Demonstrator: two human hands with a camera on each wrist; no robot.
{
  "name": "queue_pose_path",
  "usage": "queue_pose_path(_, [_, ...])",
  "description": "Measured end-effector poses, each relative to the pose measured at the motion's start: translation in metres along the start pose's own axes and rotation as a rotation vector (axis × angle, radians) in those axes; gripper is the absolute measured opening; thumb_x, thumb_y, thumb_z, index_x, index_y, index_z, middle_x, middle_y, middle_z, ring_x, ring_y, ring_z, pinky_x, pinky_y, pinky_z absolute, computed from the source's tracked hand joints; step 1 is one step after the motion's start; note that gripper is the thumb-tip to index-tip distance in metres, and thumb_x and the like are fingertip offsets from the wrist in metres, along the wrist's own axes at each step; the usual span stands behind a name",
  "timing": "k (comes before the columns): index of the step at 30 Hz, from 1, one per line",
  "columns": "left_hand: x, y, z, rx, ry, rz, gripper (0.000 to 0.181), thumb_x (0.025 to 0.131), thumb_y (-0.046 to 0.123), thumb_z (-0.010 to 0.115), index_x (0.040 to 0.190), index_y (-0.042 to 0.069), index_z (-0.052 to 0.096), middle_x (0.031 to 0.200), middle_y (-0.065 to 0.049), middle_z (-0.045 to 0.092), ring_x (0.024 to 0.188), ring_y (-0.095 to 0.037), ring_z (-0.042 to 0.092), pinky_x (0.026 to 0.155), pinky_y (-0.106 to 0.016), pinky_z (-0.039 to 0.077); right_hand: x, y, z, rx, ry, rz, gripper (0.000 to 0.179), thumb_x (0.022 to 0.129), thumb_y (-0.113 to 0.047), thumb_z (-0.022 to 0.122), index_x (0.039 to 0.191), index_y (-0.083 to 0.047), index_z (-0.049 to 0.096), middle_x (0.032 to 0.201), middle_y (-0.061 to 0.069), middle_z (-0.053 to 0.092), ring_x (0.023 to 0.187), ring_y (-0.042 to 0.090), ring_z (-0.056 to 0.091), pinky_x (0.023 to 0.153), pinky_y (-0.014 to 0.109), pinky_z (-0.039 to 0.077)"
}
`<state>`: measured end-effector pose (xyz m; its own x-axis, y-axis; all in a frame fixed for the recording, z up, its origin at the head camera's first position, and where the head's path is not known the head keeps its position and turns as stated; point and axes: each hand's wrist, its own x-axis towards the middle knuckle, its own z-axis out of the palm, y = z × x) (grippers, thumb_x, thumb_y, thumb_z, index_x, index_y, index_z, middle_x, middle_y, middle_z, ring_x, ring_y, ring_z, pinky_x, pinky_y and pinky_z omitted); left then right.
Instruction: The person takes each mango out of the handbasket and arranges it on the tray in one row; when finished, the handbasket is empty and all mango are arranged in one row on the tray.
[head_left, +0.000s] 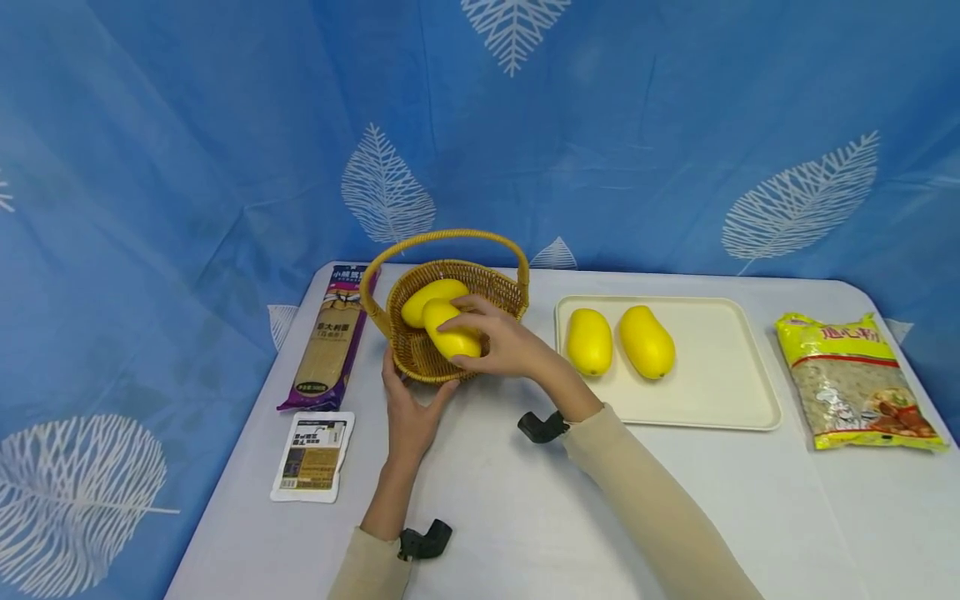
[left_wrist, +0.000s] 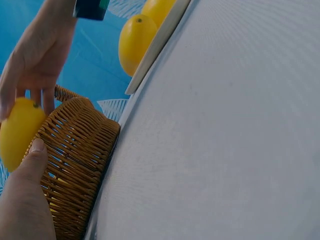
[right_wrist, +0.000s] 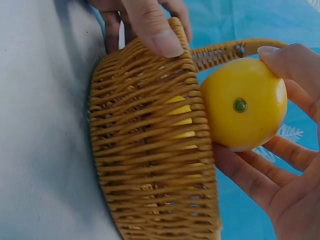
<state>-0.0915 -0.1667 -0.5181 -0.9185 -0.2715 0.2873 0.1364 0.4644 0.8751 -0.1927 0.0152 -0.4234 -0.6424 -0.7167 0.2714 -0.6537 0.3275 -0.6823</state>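
Note:
A brown wicker basket [head_left: 491,285] with a tall arched handle stands at the back of the table. My left hand [head_left: 411,412] holds its near left side, the thumb [right_wrist: 167,44] over the rim. Above the basket's opening, my right hand [head_left: 510,340] grips a yellow mango [head_left: 448,327] between thumb and fingers. A small green stem end [right_wrist: 240,105] shows on this mango in the right wrist view. Another mango [head_left: 422,300] lies inside the basket, and its yellow shows through the weave in the right wrist view.
Right of the basket, a cream tray [head_left: 712,358] bears two mangoes [head_left: 589,342]. A yellow-topped pasta bag [head_left: 858,383] lies at the far right. On the left are a purple noodle pack [head_left: 327,337] and a small white-edged packet [head_left: 312,457]. A blue leaf-patterned cloth [head_left: 637,125] hangs behind.

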Motion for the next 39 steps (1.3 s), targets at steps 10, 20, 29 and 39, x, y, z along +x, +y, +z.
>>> queue_pose_path(10, [-0.001,0.0,0.0,-0.023,0.007,0.026,0.11,0.081,0.029,0.081,0.158,0.015,0.003,0.158,-0.016,0.022,0.137,-0.033,0.035,0.11,-0.049,0.035,-0.038,-0.007,-0.017,-0.021,0.107,-0.026,0.039,0.085,-0.025,0.077,0.123,-0.02,0.068,0.148,0.01,0.042,0.116,0.025,0.058,0.08,0.038,0.056])
queue_pose_path(20, [-0.002,-0.001,0.001,-0.028,0.007,-0.005,0.111,0.08,0.03,0.082,0.158,0.019,0.004,0.158,-0.014,0.023,0.138,-0.029,0.035,0.112,-0.045,0.033,-0.075,-0.016,-0.039,-0.052,0.195,-0.014,0.042,0.084,-0.023,0.079,0.124,-0.024,0.067,0.149,0.006,0.041,0.129,0.025,0.049,0.097,0.041,0.052])
queue_pose_path(29, [-0.003,-0.004,0.0,-0.028,0.016,-0.02,0.111,0.081,0.03,0.082,0.158,0.023,0.003,0.157,-0.012,0.024,0.138,-0.025,0.034,0.112,-0.045,0.034,-0.095,-0.021,-0.057,-0.123,0.286,-0.031,0.046,0.078,-0.018,0.083,0.122,-0.02,0.068,0.147,0.009,0.043,0.125,0.026,0.052,0.1,0.042,0.05])
queue_pose_path(39, [-0.002,-0.002,0.002,-0.039,0.009,-0.003,0.111,0.081,0.029,0.082,0.158,0.022,0.002,0.157,-0.015,0.023,0.138,-0.03,0.034,0.111,-0.046,0.034,-0.128,-0.005,-0.09,-0.166,0.425,-0.042,0.053,0.069,0.002,0.085,0.118,-0.011,0.07,0.143,0.017,0.045,0.121,0.034,0.052,0.104,0.015,0.039])
